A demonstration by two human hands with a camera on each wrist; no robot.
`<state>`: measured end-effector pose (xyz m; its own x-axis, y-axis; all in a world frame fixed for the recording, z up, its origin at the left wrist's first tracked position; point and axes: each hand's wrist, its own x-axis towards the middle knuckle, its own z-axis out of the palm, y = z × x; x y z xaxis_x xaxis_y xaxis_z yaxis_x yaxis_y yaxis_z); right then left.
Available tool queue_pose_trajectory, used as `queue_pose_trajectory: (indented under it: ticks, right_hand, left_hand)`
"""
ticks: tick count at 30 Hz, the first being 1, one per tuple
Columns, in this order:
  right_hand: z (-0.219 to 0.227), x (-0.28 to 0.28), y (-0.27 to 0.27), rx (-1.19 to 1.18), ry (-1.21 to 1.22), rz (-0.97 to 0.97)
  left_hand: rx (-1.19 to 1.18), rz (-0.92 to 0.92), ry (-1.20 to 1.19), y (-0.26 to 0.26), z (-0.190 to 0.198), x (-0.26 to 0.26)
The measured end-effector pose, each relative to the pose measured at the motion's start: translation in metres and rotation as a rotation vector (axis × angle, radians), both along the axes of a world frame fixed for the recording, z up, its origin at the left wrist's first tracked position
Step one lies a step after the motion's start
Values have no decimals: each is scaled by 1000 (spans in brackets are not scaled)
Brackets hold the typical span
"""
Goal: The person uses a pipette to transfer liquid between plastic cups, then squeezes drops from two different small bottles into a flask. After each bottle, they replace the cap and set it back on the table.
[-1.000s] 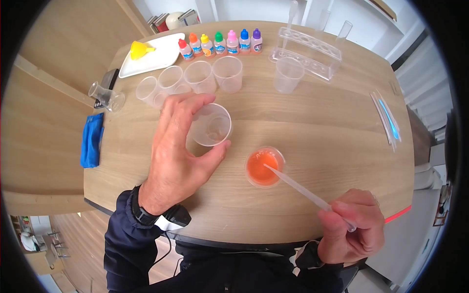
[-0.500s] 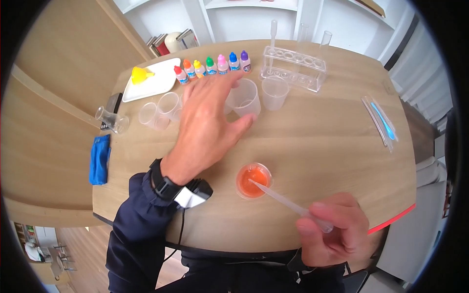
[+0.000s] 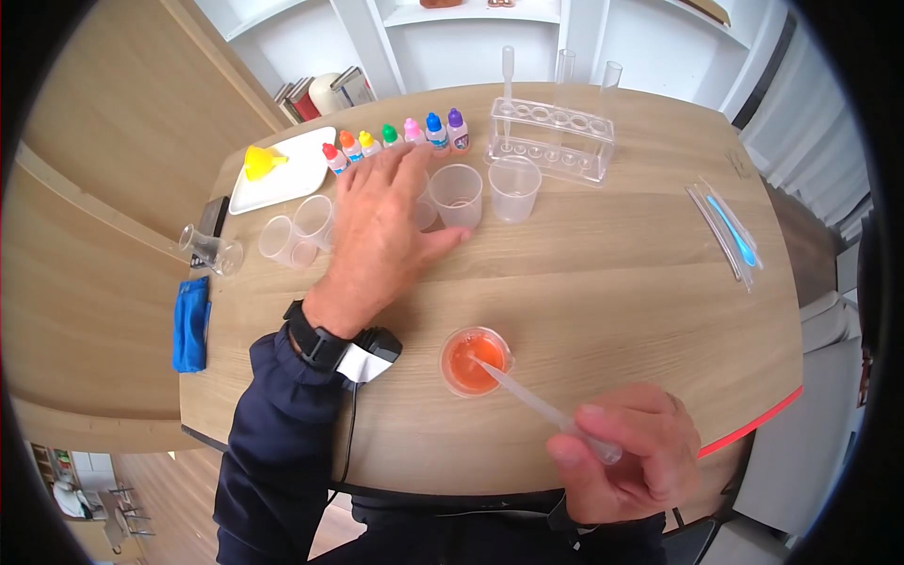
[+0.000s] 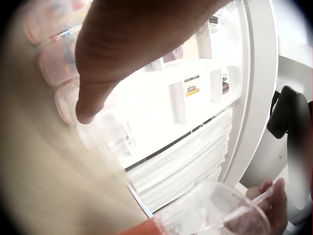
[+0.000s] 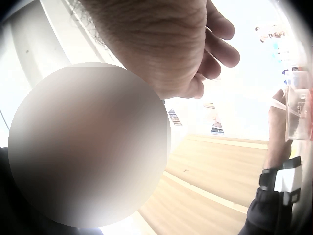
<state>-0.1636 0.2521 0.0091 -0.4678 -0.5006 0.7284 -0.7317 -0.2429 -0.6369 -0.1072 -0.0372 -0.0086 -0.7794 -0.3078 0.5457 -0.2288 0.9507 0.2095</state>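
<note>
My left hand [image 3: 381, 212] hovers over the row of clear plastic cups, fingers stretched forward and slightly spread. Its thumb tip lies right at the base of a clear cup [image 3: 457, 193], also seen beside the thumb in the left wrist view. Another cup [image 3: 514, 188] stands to its right, and two cups [image 3: 288, 242] show left of the hand, which partly hides the row. My right hand [image 3: 636, 452] pinches a plastic pipette [image 3: 537, 403] by its bulb. The tip dips into orange liquid [image 3: 463, 365] inside a small clear cup [image 3: 509, 361] near the front.
Several dropper bottles [image 3: 390, 137] line up behind the cups. A white tray [image 3: 297, 179] bears a yellow funnel [image 3: 259, 165]. At left are a glass flask [image 3: 221, 254] and blue cloth [image 3: 191, 325]. A test tube rack [image 3: 556, 141] and stirring sticks [image 3: 725, 231] stand and lie rightward.
A clear cup that my left hand held stands in the row now, let go. The left hand has reached forward, then drawn slightly left. My right hand keeps the pipette in the orange liquid.
</note>
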Motion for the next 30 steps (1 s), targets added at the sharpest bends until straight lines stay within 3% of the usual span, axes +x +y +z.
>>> queue_pose_trajectory:
  ticks: [6,19,25,30]
  right_hand:
    - [1,0,0,26,37,-11]
    - [-4,-3,12,-35,9,30]
    - [-14,10,15,-194,-116,87]
    - [-11,6,12,-68,9,141]
  left_hand:
    - [13,40,-141,-20,-1,8]
    - [295,-93,86,30,38,72]
    - [196,-155,65,59,30,101]
    - [128,-231,60,77,29,101]
